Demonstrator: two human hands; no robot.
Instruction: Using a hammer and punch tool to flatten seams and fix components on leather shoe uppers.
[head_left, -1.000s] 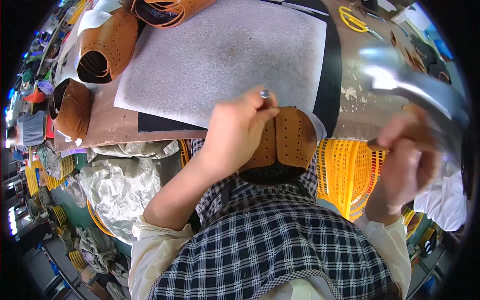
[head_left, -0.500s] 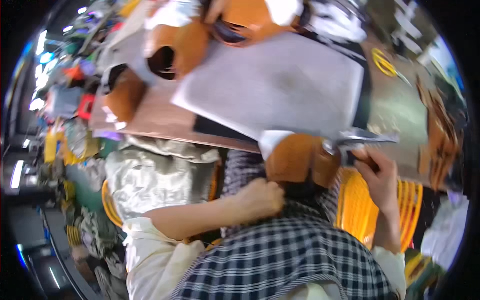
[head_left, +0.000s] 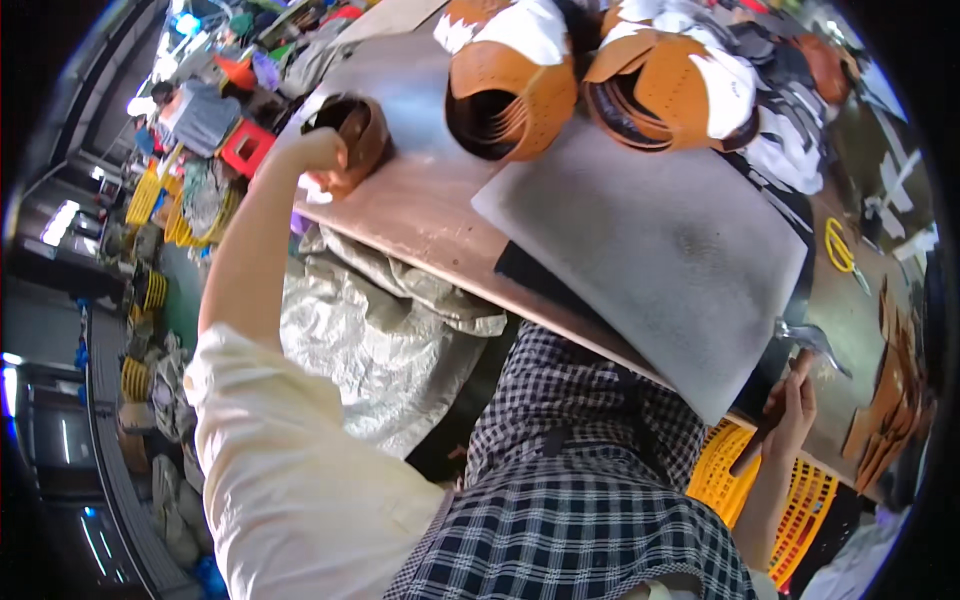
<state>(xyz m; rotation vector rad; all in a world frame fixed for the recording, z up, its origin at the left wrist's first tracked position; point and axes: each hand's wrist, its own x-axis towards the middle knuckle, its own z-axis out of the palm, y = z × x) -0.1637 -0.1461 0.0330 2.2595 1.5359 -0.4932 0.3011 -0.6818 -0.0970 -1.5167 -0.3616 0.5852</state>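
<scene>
Flanking the grey rectangular sheet (head_left: 660,230), the left hand (head_left: 322,153) touches a curved brown leather upper (head_left: 370,150), grip unclear; the right hand (head_left: 794,408) grips a silver-headed hammer (head_left: 803,335).

Tan uppers (head_left: 548,100), dark checked apron (head_left: 560,525)

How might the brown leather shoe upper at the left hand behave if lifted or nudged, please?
The shoe upper would probably feel light, since it looks hollow. Its curved wall beside the left hand suggests flexible leather that roughly keeps its shape. Its rounded outline could let it tip or roll if nudged.
</scene>
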